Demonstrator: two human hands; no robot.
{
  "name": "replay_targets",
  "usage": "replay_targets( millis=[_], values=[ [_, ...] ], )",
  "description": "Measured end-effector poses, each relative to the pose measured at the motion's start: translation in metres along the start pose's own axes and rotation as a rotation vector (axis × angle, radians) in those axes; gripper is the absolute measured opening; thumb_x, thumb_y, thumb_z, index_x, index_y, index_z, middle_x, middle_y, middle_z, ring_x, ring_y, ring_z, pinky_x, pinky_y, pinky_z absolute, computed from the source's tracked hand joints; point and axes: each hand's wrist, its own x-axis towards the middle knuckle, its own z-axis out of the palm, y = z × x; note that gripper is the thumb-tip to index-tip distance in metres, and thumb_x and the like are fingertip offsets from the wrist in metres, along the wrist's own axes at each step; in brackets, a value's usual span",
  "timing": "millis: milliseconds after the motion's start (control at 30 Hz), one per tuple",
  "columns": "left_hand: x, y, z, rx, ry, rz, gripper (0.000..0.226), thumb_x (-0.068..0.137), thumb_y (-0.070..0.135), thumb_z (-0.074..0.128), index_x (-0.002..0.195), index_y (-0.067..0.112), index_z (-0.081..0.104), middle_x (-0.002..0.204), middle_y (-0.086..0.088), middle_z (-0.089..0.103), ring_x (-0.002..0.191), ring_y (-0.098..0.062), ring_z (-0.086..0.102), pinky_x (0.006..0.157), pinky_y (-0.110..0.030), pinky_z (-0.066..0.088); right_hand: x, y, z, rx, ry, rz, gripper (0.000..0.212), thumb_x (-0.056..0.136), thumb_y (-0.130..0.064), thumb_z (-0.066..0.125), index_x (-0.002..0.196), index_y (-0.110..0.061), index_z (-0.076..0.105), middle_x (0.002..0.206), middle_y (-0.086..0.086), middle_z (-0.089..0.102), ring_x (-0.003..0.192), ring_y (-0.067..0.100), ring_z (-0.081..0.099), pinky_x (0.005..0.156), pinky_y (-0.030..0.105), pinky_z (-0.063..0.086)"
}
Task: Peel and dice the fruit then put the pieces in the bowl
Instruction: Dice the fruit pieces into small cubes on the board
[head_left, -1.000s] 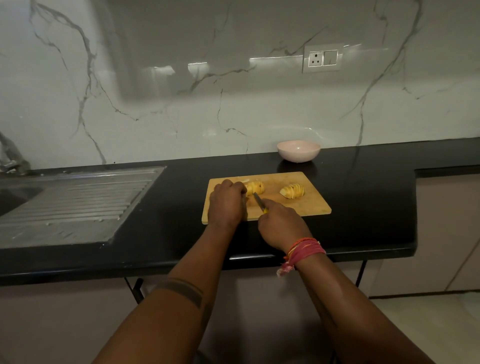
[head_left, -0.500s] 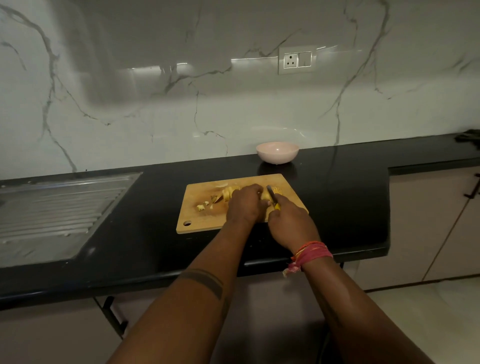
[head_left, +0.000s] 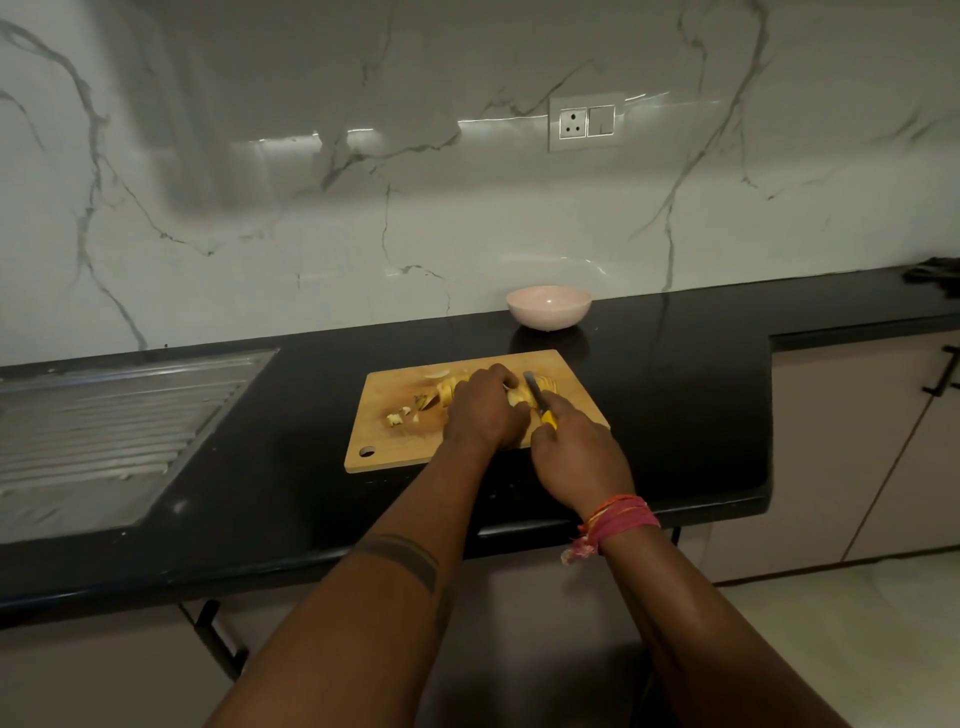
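My left hand (head_left: 485, 410) sits curled over the yellow fruit (head_left: 519, 397) on the wooden cutting board (head_left: 395, 441), fingers bent down onto it and pinning it in place. My right hand (head_left: 576, 457) is wrapped tight around the yellow handle of the knife (head_left: 537, 397), and the blade points away from me, resting right against the fruit just beside my left fingers. More sliced pieces (head_left: 449, 389) show on the board to the left of my left hand, and a few small scraps (head_left: 400, 415) lie further left. The board lies flat on the black counter (head_left: 675, 415). The pink bowl (head_left: 548, 306) stands behind the board, near the marble wall, well apart from both hands. A steel draining board (head_left: 114, 421) lies off to the left.
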Motion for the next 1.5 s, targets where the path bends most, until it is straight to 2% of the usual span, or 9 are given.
replay_targets(
  millis=[200,367,467,700,900,1067,1267,1400,1500],
  values=[
    [-0.017,-0.027,-0.014,-0.065,0.013,0.027,0.012,0.088,0.031,0.073,0.098,0.031,0.066,0.096,0.006,0.069,0.091,-0.015,0.065,0.083,-0.040,0.058,-0.008,-0.009,0.003,-0.110,-0.087,-0.048,0.057,0.100,-0.030,0.043,0.154,-0.045,0.029,0.090,-0.002,0.061,0.081,0.017,0.061,0.072,0.034,0.053],
    [-0.027,-0.043,-0.021,-0.082,0.064,0.054,0.027,0.092,0.027,0.072,0.118,0.019,0.071,0.112,-0.001,0.073,0.098,-0.015,0.065,0.087,-0.030,0.052,-0.007,-0.013,0.010,-0.161,-0.070,-0.055,0.056,0.099,-0.032,0.042,0.152,-0.047,0.032,0.086,-0.003,0.059,0.078,0.016,0.059,0.067,0.031,0.048],
    [-0.028,-0.040,-0.021,-0.045,0.072,0.080,0.034,0.093,0.032,0.072,0.123,0.016,0.071,0.118,-0.003,0.072,0.104,-0.018,0.066,0.091,-0.033,0.052,-0.006,-0.013,0.013,-0.208,-0.066,-0.068,0.053,0.099,-0.032,0.042,0.150,-0.043,0.038,0.080,-0.003,0.059,0.073,0.015,0.058,0.063,0.030,0.047],
    [-0.022,-0.038,-0.016,-0.040,0.094,0.074,0.039,0.090,0.043,0.073,0.121,0.020,0.074,0.117,-0.001,0.071,0.102,-0.017,0.066,0.088,-0.041,0.056,0.004,-0.011,0.015,-0.204,-0.095,-0.098,0.052,0.098,-0.030,0.043,0.149,-0.042,0.039,0.077,-0.005,0.056,0.069,0.012,0.056,0.061,0.030,0.045],
    [-0.020,-0.038,-0.015,-0.064,0.080,0.052,0.028,0.093,0.031,0.072,0.119,0.022,0.075,0.119,0.000,0.073,0.105,-0.018,0.067,0.090,-0.032,0.053,0.009,-0.014,0.017,-0.231,-0.119,-0.099,0.054,0.098,-0.031,0.044,0.150,-0.042,0.038,0.090,-0.001,0.058,0.080,0.018,0.057,0.066,0.031,0.045],
    [-0.020,-0.040,-0.014,-0.088,0.101,0.031,0.026,0.093,0.029,0.073,0.118,0.024,0.076,0.116,0.003,0.075,0.104,-0.013,0.068,0.091,-0.027,0.051,0.009,-0.011,0.017,-0.248,-0.101,-0.113,0.054,0.098,-0.029,0.044,0.150,-0.041,0.038,0.086,-0.002,0.057,0.078,0.018,0.058,0.064,0.030,0.045],
    [-0.022,-0.040,-0.015,-0.057,0.126,0.076,0.023,0.093,0.026,0.073,0.115,0.022,0.077,0.114,0.002,0.076,0.103,-0.013,0.069,0.094,-0.027,0.052,0.017,-0.018,0.023,-0.251,-0.133,-0.119,0.053,0.097,-0.029,0.045,0.149,-0.036,0.041,0.088,0.000,0.057,0.081,0.020,0.059,0.066,0.031,0.046],
    [-0.023,-0.040,-0.016,-0.062,0.130,0.085,0.018,0.094,0.022,0.071,0.111,0.022,0.078,0.107,0.003,0.077,0.097,-0.013,0.070,0.091,-0.028,0.054,0.024,-0.022,0.025,-0.301,-0.143,-0.122,0.050,0.098,-0.029,0.043,0.148,-0.031,0.044,0.093,0.003,0.060,0.081,0.020,0.055,0.067,0.033,0.044],
    [-0.023,-0.039,-0.015,-0.064,0.130,0.071,0.017,0.094,0.024,0.071,0.109,0.022,0.079,0.107,0.004,0.077,0.097,-0.014,0.070,0.089,-0.027,0.054,0.024,-0.022,0.023,-0.319,-0.183,-0.141,0.051,0.097,-0.027,0.045,0.149,-0.029,0.043,0.088,0.002,0.056,0.080,0.020,0.055,0.068,0.032,0.044]
  ],
)
